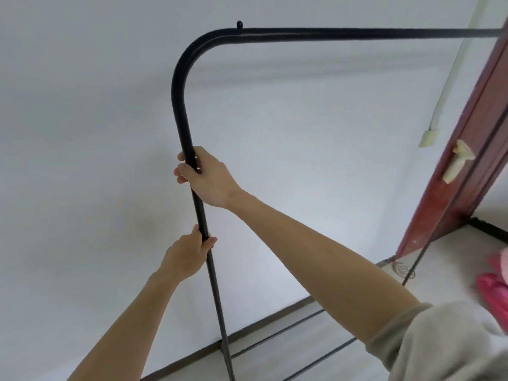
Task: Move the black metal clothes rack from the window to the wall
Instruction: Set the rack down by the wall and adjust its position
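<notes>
Black metal clothes rack (180,86): standing close in front of the white wall (82,133), its near upright post running from the floor up to a rounded corner, its top bar stretching off to the right toward the red-brown door frame (456,166). A small black knob (239,24) is sitting on top of the bar just past the bend. Right hand (209,178): gripping the upright post just below the curve, fingers wrapping round the far side of the tube, thumb side facing the viewer. Left hand (187,257): closing round the same post lower down, well apart from the right hand, thumb lying along the tube. Both forearms are reaching up bare; a grey sleeve (439,342) is showing at the right upper arm. The rack's lower rails (277,334) are lying just above the pale floor (343,320), running beside the skirting. A cream handle (457,165) is sticking out from the door frame, and a white cable conduit (450,83) is running down the wall beside it. Something pink (492,290) is lying on the floor at the right edge, near a round floor drain (402,269); what the pink thing is cannot be told
</notes>
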